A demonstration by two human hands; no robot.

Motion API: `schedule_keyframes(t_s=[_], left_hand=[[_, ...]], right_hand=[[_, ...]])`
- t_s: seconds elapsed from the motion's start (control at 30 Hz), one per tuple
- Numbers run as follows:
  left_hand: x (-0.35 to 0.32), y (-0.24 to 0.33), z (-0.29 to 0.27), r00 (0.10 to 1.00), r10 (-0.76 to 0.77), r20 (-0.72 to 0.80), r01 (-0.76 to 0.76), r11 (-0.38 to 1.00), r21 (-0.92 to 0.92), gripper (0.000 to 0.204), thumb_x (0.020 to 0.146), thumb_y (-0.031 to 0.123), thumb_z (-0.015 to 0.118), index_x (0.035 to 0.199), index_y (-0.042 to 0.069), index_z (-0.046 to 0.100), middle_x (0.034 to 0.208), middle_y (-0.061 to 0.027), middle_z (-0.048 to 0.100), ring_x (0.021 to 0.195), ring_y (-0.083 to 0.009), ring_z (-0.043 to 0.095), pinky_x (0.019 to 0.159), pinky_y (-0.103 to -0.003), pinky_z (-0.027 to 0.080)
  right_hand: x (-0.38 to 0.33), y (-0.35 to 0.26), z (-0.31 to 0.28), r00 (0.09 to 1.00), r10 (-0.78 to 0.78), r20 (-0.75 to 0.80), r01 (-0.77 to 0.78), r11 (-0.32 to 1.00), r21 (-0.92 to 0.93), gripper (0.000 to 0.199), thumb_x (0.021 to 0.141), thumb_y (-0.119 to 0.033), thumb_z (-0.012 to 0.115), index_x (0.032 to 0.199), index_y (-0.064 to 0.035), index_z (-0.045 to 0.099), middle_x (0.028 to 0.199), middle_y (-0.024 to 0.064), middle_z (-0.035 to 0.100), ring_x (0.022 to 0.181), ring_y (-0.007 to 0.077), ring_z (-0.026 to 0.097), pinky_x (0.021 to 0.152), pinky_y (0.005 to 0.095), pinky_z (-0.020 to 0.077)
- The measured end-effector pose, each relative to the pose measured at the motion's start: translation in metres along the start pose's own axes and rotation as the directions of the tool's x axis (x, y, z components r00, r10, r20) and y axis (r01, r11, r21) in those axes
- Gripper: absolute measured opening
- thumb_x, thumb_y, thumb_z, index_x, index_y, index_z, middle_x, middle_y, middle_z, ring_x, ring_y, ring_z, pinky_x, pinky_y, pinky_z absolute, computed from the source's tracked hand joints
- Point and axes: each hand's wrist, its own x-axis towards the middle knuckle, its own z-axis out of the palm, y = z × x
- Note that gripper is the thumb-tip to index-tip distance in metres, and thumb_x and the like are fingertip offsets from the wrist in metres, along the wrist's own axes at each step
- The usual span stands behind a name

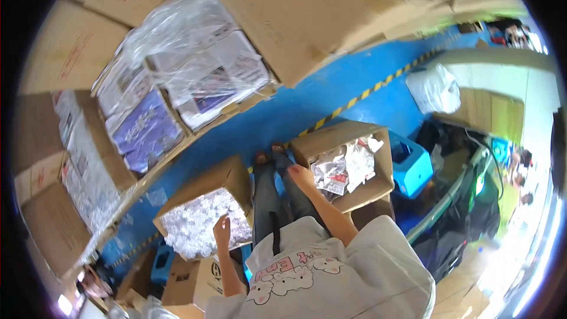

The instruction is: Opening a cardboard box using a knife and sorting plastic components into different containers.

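Two open cardboard cartons stand on either side of my legs. My left hand is over the left carton, which is filled with crinkled silvery-white small pieces. Its fingers are bent together; whatever is between them is too small to make out. At the left edge of the right carton is my right hand. Its fingers are partly hidden, and I cannot tell if they grip the carton's edge. Inside that carton lie crumpled silvery-white wrappers with red print.
Beyond a yellow-black floor stripe, large cartons hold film-covered printed packs. A blue plastic stool stands right of the right carton, near black bags. A white plastic bag sits on the blue floor. More cartons are at lower left.
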Motion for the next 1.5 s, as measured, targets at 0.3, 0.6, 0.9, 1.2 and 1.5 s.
schedule_keyframes(t_s=[0.3, 0.6, 0.9, 1.2, 1.5], left_hand=[[0.034, -0.159, -0.001, 0.948, -0.085, 0.307, 0.125, 0.986, -0.114, 0.024, 0.079, 0.025, 0.049, 0.091, 0.007, 0.059, 0.072, -0.0099, 0.062, 0.067, -0.0181, 0.060, 0.058, -0.031, 0.047], [0.115, -0.096, -0.032, 0.790, -0.450, 0.416, 0.486, 0.874, 0.021, 0.025, 0.079, 0.028, 0.048, 0.095, 0.010, 0.056, 0.074, -0.0059, 0.060, 0.062, -0.0143, 0.056, 0.048, -0.031, 0.042], [0.231, 0.174, 0.008, 0.804, 0.432, 0.409, -0.278, 0.881, -0.384, 0.035, 0.085, 0.031, 0.044, 0.100, 0.001, 0.054, 0.088, -0.0090, 0.060, 0.078, -0.0150, 0.056, 0.068, -0.024, 0.043], [0.205, 0.128, -0.031, 0.778, 0.475, 0.411, -0.375, 0.876, -0.302, 0.028, 0.082, 0.025, 0.050, 0.093, -0.001, 0.056, 0.077, -0.0046, 0.057, 0.070, -0.0113, 0.052, 0.063, -0.024, 0.042], [0.166, -0.075, -0.106, 0.749, -0.508, 0.426, 0.328, 0.842, 0.427, 0.031, 0.078, 0.036, 0.048, 0.102, 0.016, 0.048, 0.091, -0.0076, 0.058, 0.079, -0.0236, 0.055, 0.070, -0.042, 0.041]], right_hand=[[-0.112, 0.176, -0.033, 0.720, 0.660, -0.215, -0.616, 0.750, 0.241, 0.026, 0.072, -0.031, 0.049, 0.087, -0.0147, 0.062, 0.081, 0.0134, 0.061, 0.080, 0.0287, 0.058, 0.071, 0.0372, 0.0450], [-0.228, 0.180, -0.019, 0.472, 0.816, -0.333, -0.630, 0.576, 0.521, 0.026, 0.070, -0.027, 0.054, 0.090, -0.0122, 0.061, 0.080, 0.0100, 0.062, 0.080, 0.0237, 0.058, 0.072, 0.0330, 0.0444], [-0.387, 0.203, 0.043, 0.196, 0.937, -0.290, -0.647, 0.346, 0.680, 0.023, 0.069, -0.020, 0.052, 0.086, -0.0077, 0.062, 0.074, 0.0077, 0.063, 0.072, 0.0185, 0.060, 0.070, 0.0286, 0.0455], [-0.313, 0.218, 0.066, 0.458, 0.863, -0.213, -0.616, 0.481, 0.623, 0.024, 0.067, -0.024, 0.054, 0.082, -0.0073, 0.063, 0.069, 0.0063, 0.062, 0.065, 0.0171, 0.060, 0.063, 0.0285, 0.0469], [-0.263, 0.203, 0.074, 0.437, 0.882, 0.173, -0.787, 0.282, 0.549, 0.038, 0.069, -0.038, 0.052, 0.098, -0.0149, 0.059, 0.099, 0.0133, 0.057, 0.094, 0.0293, 0.053, 0.081, 0.0372, 0.0420]])
